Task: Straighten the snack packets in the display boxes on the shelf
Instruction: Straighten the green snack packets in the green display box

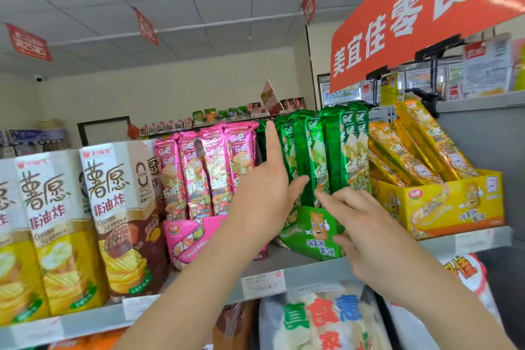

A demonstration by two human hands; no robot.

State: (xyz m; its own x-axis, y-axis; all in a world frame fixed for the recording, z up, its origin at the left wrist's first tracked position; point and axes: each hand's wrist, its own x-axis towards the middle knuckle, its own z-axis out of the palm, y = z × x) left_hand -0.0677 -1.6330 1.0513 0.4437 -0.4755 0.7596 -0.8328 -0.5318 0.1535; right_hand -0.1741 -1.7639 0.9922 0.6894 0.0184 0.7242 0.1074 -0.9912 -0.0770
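Note:
Three display boxes stand side by side on the shelf: a pink box (187,239), a green box (312,239) and a yellow box (454,207). Green snack packets (335,150) stand upright in the green box. My left hand (267,190) is open, flat against the left side of the green packets, fingers pointing up. My right hand (366,224) is open in front of the green box, fingertips touching the packets' lower front. Pink packets (204,167) stand upright. Yellow packets (420,145) lean back to the left.
Tall white and yellow chip cartons (119,213) fill the shelf's left. A grey shelf edge (312,273) carries price labels. Large snack bags (321,318) sit on the shelf below. A red sign (412,17) hangs above the yellow box. Another shelf of goods stands behind.

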